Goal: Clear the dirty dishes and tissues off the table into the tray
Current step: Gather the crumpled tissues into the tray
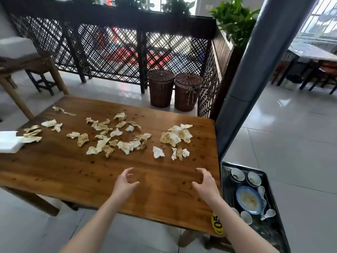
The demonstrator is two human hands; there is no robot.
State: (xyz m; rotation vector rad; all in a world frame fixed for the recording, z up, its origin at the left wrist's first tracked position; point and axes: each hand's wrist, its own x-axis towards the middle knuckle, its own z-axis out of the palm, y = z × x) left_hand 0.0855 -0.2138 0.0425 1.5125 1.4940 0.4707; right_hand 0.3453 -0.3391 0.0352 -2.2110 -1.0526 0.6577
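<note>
Both forearms outstretched, left hand [125,181] and right hand [204,183] empty, fingers loosely curled, above table [73,170].

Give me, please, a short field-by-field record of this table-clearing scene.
table: wooden, scattered with stained tissues
tray: right of the table, holding a plate, cups and spoons
dishes on table: none visible
left hand: above the near edge, fingers loosely curved, holding nothing
right hand: likewise, holding nothing
left to clear: the tissues
</note>
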